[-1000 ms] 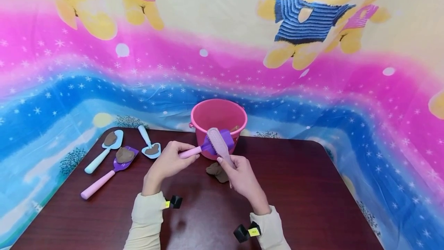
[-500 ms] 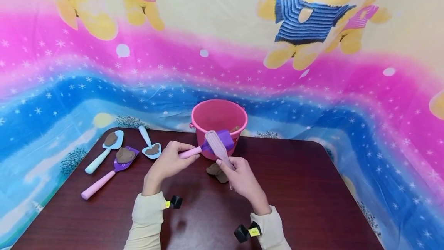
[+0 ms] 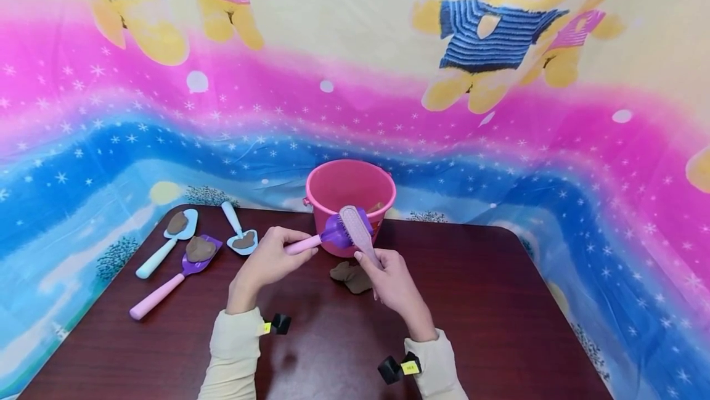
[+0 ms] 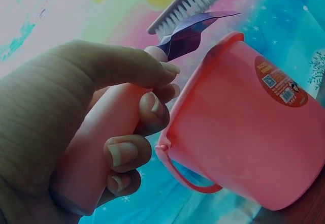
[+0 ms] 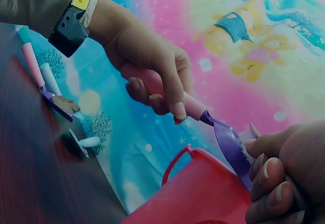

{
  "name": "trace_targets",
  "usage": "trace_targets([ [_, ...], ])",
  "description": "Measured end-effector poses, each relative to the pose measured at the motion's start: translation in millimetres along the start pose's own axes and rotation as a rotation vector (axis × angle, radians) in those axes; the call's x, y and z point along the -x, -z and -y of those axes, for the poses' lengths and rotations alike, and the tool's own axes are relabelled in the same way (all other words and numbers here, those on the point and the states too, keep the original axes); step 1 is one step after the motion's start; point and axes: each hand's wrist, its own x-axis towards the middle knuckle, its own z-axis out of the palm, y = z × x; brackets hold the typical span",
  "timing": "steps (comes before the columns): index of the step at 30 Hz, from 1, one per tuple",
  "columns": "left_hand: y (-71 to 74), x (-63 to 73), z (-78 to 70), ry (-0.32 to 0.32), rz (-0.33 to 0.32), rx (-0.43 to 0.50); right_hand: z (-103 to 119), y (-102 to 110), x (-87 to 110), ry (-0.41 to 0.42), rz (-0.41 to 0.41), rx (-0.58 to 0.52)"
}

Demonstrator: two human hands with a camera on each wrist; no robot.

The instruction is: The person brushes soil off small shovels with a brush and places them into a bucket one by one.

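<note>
My left hand (image 3: 269,261) grips the pink handle of a toy shovel (image 4: 104,132), fingers curled round it. Its purple blade points right, in front of and above a pink bucket (image 4: 244,117). My right hand (image 3: 394,280) holds a pale lilac brush (image 3: 355,224) by its handle. The brush's white bristles (image 4: 190,8) face the blade, and in the right wrist view they lie right at its surface. On the table below, a flattened brown clay-like lump (image 3: 350,277) lies in front of the bucket.
At the table's left lie a light blue shovel (image 3: 158,257), a purple shovel with a pink handle (image 3: 157,295) and a small light blue shovel (image 3: 232,215), each bearing a brown lump. A patterned cloth (image 3: 355,110) hangs behind the dark table (image 3: 488,314).
The brush has shifted along the shovel blade, first slightly left, then back to the right, with my right hand. My left hand and the shovel stay nearly still.
</note>
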Motion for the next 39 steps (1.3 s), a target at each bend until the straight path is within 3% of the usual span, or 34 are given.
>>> trace_targets([
  [39,1.5,2.1,-1.5,-0.008,-0.003,0.011,-8.5,19.1,-1.2,-0.057,-0.102,-0.009],
])
